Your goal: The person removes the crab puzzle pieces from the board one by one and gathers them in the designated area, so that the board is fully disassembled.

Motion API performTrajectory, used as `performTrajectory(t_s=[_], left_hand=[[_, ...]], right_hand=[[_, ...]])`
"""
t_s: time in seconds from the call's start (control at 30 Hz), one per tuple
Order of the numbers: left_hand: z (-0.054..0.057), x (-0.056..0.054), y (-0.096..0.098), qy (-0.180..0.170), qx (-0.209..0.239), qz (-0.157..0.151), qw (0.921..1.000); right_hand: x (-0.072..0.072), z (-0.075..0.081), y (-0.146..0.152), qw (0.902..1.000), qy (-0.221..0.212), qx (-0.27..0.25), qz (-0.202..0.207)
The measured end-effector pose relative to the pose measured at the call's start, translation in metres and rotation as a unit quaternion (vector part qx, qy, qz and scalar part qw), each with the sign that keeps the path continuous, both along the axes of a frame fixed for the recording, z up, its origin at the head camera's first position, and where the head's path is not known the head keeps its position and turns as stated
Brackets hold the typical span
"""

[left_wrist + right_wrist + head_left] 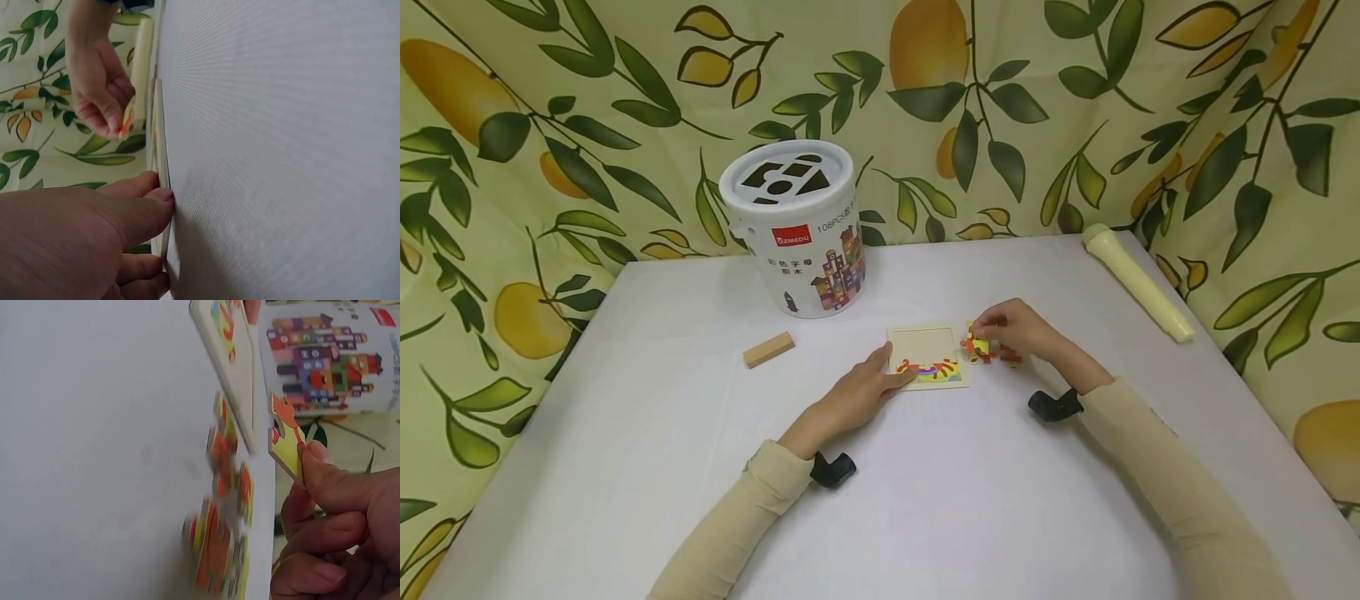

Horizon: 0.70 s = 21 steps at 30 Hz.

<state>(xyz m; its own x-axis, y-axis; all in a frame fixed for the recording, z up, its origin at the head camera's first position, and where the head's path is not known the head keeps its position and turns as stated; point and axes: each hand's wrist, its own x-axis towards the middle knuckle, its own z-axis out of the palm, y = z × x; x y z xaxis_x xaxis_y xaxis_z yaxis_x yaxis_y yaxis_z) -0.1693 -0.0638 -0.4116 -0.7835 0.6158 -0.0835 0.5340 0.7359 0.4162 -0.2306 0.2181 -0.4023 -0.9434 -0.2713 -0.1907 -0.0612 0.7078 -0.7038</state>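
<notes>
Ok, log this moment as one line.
left hand: rests on puzzle tray | right hand: pinches puzzle piece | loose pieces: beside tray

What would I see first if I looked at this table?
Probably the two hands in the middle: the left hand presses on a wooden puzzle tray, while the right hand pinches a yellow and orange puzzle piece beside a small heap of loose pieces. Behind them stands a big white bucket with shape holes in its lid, in front of a curtain with leaves and lemons.
</notes>
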Motion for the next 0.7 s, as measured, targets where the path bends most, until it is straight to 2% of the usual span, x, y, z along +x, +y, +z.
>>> performTrajectory(t_s=[0.17,0.37,0.53,0.7], left_hand=[[-0.002,0.001,-0.001,0.001,0.007,-0.003,1.0],[-0.002,0.002,-0.004,0.008,0.01,-0.004,0.9999],[-0.001,0.002,-0.003,0.007,0.015,-0.001,0.9999],[-0.001,0.001,-0.001,-0.009,0.01,0.01,0.9999]], right_hand=[[0.005,-0.006,0.035,0.9995,0.027,0.006,-0.013],[0.017,-0.01,0.069,0.9976,0.045,0.011,-0.052],[0.024,-0.013,0.082,0.9965,0.04,0.024,-0.069],[0.027,-0.015,0.084,0.9959,0.055,0.038,-0.061]])
